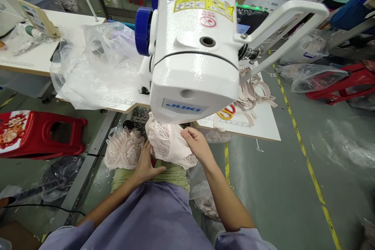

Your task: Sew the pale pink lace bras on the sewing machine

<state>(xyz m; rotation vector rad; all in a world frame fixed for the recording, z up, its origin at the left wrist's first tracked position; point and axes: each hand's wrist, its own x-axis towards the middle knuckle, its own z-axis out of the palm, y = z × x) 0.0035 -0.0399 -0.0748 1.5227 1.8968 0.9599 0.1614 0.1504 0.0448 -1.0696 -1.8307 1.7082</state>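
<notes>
A pale pink lace bra (168, 140) lies under the head of a white JUKI sewing machine (193, 82), with its near edge over my lap. My right hand (197, 144) pinches the plain side of the fabric between thumb and fingers. Low on the bra's left side is my left hand (146, 166), its fingers against the lace and its thumb stretched away to the right. Lacy cups (124, 149) of the same colour rest left of that hand; whether they belong to the same piece I cannot tell. The machine head hides the needle area.
Clear plastic bags (99, 66) cover the table's left part. Right of the machine lie scissors (227, 112) with red and yellow handles and a heap of beige straps (252, 91). A red stool (58, 133) stands at left; a thread-guide arm (287, 35) juts right.
</notes>
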